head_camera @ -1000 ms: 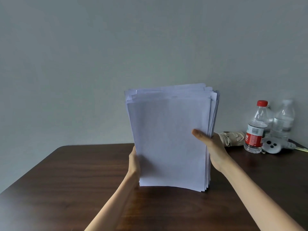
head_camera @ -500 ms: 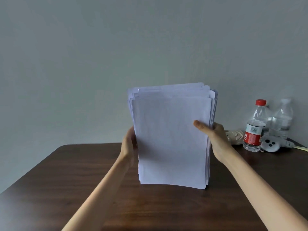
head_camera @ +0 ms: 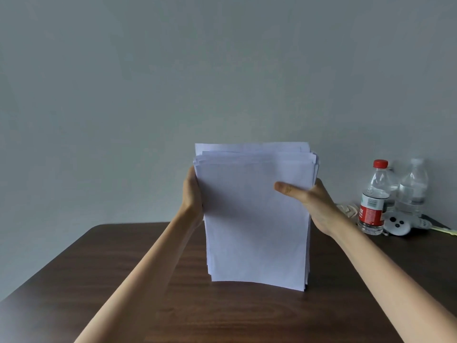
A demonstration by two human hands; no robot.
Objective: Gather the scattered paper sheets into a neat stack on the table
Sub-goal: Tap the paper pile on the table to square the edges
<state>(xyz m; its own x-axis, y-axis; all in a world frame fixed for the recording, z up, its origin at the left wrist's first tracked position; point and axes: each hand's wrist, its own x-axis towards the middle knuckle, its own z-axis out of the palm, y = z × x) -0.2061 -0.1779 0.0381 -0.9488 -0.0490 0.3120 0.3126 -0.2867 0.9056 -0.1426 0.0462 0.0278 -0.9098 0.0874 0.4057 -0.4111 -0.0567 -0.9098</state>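
The paper stack [head_camera: 254, 219] stands upright on its short edge over the middle of the worktop [head_camera: 123, 280], blank front sheet facing the camera. Its lower edge sits at the wood, seemingly touching it, though I cannot tell for certain. The top edges are uneven, with several sheets poking up higher at the back, and the right side shows the layered thickness of the pile.

The hands hold it from either side. The right hand [head_camera: 319, 206] pinches the right edge high up, its thumb [head_camera: 286, 189] laid flat across the front sheet and the other fingers hidden behind. The left hand [head_camera: 191, 194] presses against the upper left edge. Its fingers are out of sight behind the sheets, so I cannot tell whether they curl round or lie straight. Both bare forearms reach in from the bottom of the view.

At the far right of the dark wooden worktop, by the grey wall [head_camera: 148, 82], stand a red-capped bottle [head_camera: 373, 199] with a red label and a clear bottle [head_camera: 413, 189] just beside it. A small white device [head_camera: 398, 225] lies at their feet.
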